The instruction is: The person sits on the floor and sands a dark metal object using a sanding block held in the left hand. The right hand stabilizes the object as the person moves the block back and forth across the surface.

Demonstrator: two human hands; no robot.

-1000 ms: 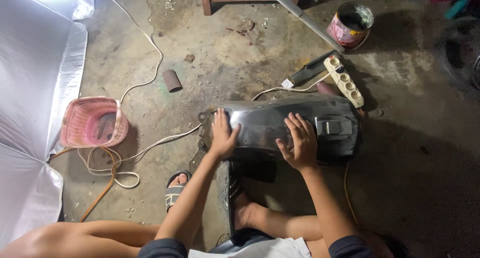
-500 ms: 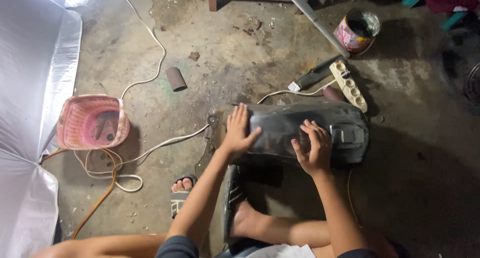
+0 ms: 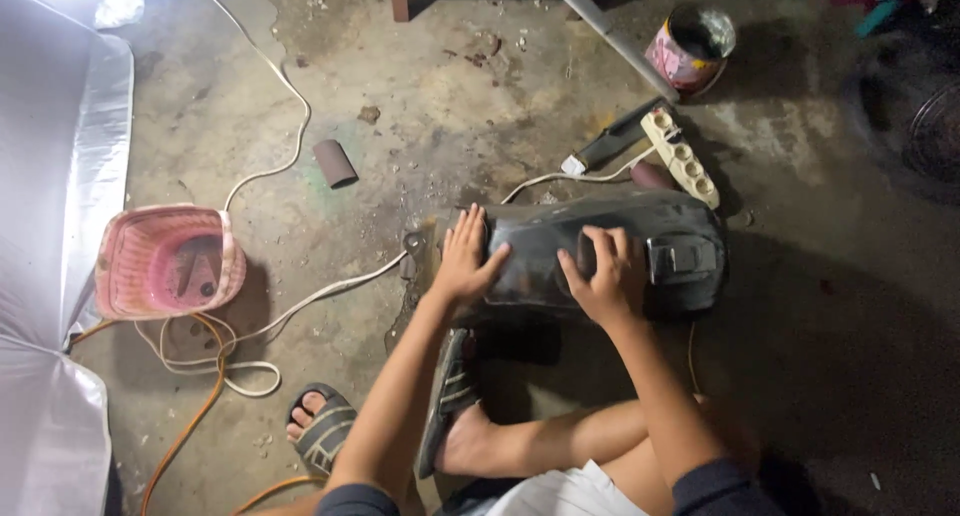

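Observation:
A dark grey curved plastic panel (image 3: 660, 236), like a vehicle body cover, lies on the concrete floor in front of me. My left hand (image 3: 468, 258) lies flat on its left end, fingers spread. My right hand (image 3: 600, 274) presses on the panel's middle with the fingers curled over a small dark piece, likely sandpaper; I cannot tell it apart clearly. My bare legs and sandalled feet (image 3: 325, 426) are folded below the panel.
A pink plastic basket (image 3: 165, 261) sits at the left beside white and orange cables (image 3: 215, 351). A white power strip (image 3: 680, 156), a paint can (image 3: 690, 44) and a small brown roll (image 3: 335, 163) lie beyond the panel. A silver sheet (image 3: 45, 226) covers the left edge.
My right hand has slid down and left on the panel and its fingers have curled. My left hand has stayed on the left end while the view shifted.

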